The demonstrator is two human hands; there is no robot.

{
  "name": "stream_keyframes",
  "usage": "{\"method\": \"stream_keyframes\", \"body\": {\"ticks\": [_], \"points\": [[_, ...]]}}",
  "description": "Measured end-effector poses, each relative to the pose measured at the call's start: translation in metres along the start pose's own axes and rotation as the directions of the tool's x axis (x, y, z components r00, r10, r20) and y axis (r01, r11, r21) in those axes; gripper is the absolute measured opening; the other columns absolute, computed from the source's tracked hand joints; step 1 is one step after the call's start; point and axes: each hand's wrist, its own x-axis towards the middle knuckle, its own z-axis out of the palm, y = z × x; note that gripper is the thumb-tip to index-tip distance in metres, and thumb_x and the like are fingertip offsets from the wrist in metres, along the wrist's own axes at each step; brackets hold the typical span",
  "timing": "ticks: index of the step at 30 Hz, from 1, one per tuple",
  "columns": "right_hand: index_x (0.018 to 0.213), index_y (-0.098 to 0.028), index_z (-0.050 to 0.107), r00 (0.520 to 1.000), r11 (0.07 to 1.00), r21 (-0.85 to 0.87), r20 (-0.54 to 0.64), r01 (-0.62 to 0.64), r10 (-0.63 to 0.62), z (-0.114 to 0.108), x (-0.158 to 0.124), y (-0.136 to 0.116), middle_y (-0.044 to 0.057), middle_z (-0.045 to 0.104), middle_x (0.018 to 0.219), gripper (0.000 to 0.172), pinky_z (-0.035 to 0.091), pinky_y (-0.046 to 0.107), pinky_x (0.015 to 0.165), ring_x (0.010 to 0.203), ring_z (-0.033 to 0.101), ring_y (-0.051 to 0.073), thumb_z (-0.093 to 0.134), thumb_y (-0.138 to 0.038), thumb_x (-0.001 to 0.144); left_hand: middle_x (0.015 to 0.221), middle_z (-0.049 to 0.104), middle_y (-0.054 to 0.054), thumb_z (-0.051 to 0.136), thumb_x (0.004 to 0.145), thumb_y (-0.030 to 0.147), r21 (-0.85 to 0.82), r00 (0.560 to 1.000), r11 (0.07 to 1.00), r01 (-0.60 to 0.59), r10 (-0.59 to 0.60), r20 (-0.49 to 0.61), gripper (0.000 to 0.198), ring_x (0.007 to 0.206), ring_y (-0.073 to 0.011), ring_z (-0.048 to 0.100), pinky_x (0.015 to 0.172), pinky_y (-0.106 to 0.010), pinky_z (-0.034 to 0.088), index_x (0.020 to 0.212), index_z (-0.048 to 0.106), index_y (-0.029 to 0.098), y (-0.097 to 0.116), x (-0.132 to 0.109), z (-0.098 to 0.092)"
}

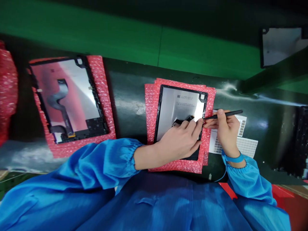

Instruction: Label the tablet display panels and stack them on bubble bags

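A tablet display panel (168, 106) with a silver back and black frame lies on pink bubble wrap (178, 166) in front of me. My left hand (183, 138) reaches across it, thumb apart from the fingers, fingertips touching its right edge. A black flex cable (190, 118) shows partly above the knuckles; the rest is under my hand. In my right hand (227, 130) are black tweezers (233, 113), pinched and pointing left. Their tip meets the frame's right edge beside my left index finger; anything at the tip is too small to make out.
White sticker sheets (250, 146) lie under and beside my right hand. At left, another display panel (79, 83) with a long flex cable rests on pink bubble wrap (106, 106). A further panel (279, 45) is at upper right, and dark parts (298, 144) line the right side.
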Motion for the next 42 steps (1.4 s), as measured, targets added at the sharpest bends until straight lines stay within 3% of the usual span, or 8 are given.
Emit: {"method": "stream_keyframes", "body": {"ticks": [7, 11, 13, 21, 29, 37, 39, 42], "points": [[0.086, -0.023, 0.070, 0.988, 0.991, -0.035, -0.079, 0.130, -0.133, -0.052, -0.031, -0.010, 0.000, 0.075, 0.062, 0.040, 0.061, 0.028, 0.043, 0.043, 0.071, 0.018, 0.076, -0.061, 0.095, 0.115, 0.073, -0.023, 0.043, 0.111, 0.035, 0.041, 0.999, 0.999, 0.035, -0.035, 0.014, 0.061, 0.095, -0.0318, 0.072, 0.068, -0.040, 0.057, 0.155, 0.050, -0.006, 0.007, 0.002, -0.006], [0.084, -0.021, 0.074, 0.997, 0.986, -0.148, -0.010, 0.077, -0.080, -0.080, -0.074, 0.008, 0.003, 0.076, 0.060, 0.033, 0.065, 0.030, 0.048, 0.046, 0.073, 0.021, 0.082, -0.052, 0.094, 0.136, 0.071, -0.022, 0.052, 0.109, 0.045, 0.004, 0.960, 0.973, -0.229, 0.227, -0.164, 0.058, 0.123, -0.0347, 0.067, 0.097, -0.046, 0.056, 0.144, 0.064, 0.001, 0.026, -0.011, 0.005], [0.088, -0.021, 0.075, 0.998, 0.981, -0.186, 0.035, 0.061, -0.055, -0.086, -0.088, 0.021, 0.004, 0.078, 0.065, 0.031, 0.068, 0.032, 0.054, 0.053, 0.078, 0.023, 0.080, -0.051, 0.095, 0.155, 0.061, -0.021, 0.062, 0.102, 0.057, -0.039, 0.916, 0.926, -0.376, 0.365, -0.168, 0.064, 0.142, -0.0383, 0.056, 0.117, -0.052, 0.045, 0.140, 0.069, 0.006, 0.034, -0.017, 0.012], [0.102, -0.021, 0.073, 0.996, 0.972, -0.219, 0.059, 0.079, -0.067, -0.087, -0.093, 0.048, 0.004, 0.082, 0.077, 0.028, 0.070, 0.031, 0.063, 0.065, 0.081, 0.021, 0.072, -0.049, 0.102, 0.160, 0.058, -0.021, 0.066, 0.098, 0.065, -0.111, 0.911, 0.905, -0.411, 0.402, -0.093, 0.075, 0.150, -0.0395, 0.051, 0.129, -0.054, 0.031, 0.147, 0.065, 0.008, 0.036, -0.020, 0.034], [0.098, -0.021, 0.073, 0.994, 0.963, -0.249, 0.063, 0.100, -0.087, -0.082, -0.091, 0.042, 0.002, 0.080, 0.072, 0.026, 0.069, 0.029, 0.062, 0.063, 0.081, 0.020, 0.073, -0.047, 0.102, 0.161, 0.057, -0.019, 0.065, 0.097, 0.068, -0.093, 0.913, 0.909, -0.407, 0.401, -0.075, 0.080, 0.150, -0.0396, 0.050, 0.129, -0.053, 0.030, 0.149, 0.063, 0.007, 0.038, -0.019, 0.032], [0.086, -0.021, 0.071, 0.997, 0.997, -0.071, -0.079, -0.003, -0.002, -0.081, -0.085, 0.026, 0.003, 0.076, 0.062, 0.038, 0.063, 0.030, 0.047, 0.047, 0.074, 0.022, 0.077, -0.058, 0.095, 0.166, 0.050, -0.024, 0.067, 0.085, 0.085, -0.161, 0.898, 0.884, -0.438, 0.422, -0.127, 0.100, 0.155, -0.0424, 0.044, 0.129, -0.054, 0.030, 0.150, 0.063, 0.009, 0.036, -0.024, 0.025], [0.086, -0.021, 0.071, 0.995, 0.999, -0.036, -0.100, 0.020, -0.024, -0.078, -0.083, 0.018, 0.002, 0.077, 0.062, 0.036, 0.064, 0.031, 0.049, 0.047, 0.075, 0.022, 0.077, -0.055, 0.096, 0.159, 0.055, -0.027, 0.061, 0.089, 0.086, -0.177, 0.892, 0.881, -0.439, 0.405, -0.198, 0.097, 0.151, -0.0424, 0.048, 0.126, -0.054, 0.034, 0.147, 0.064, 0.008, 0.030, -0.031, 0.013], [0.086, -0.022, 0.071, 0.990, 0.995, 0.004, -0.105, 0.099, -0.098, -0.060, -0.074, 0.001, 0.001, 0.077, 0.064, 0.032, 0.066, 0.034, 0.052, 0.048, 0.075, 0.023, 0.077, -0.051, 0.098, 0.115, 0.075, -0.022, 0.050, 0.099, 0.079, -0.189, 0.912, 0.916, -0.355, 0.294, -0.287, 0.078, 0.112, -0.0355, 0.070, 0.110, -0.051, 0.048, 0.120, 0.074, 0.008, 0.015, -0.045, -0.008]]}}
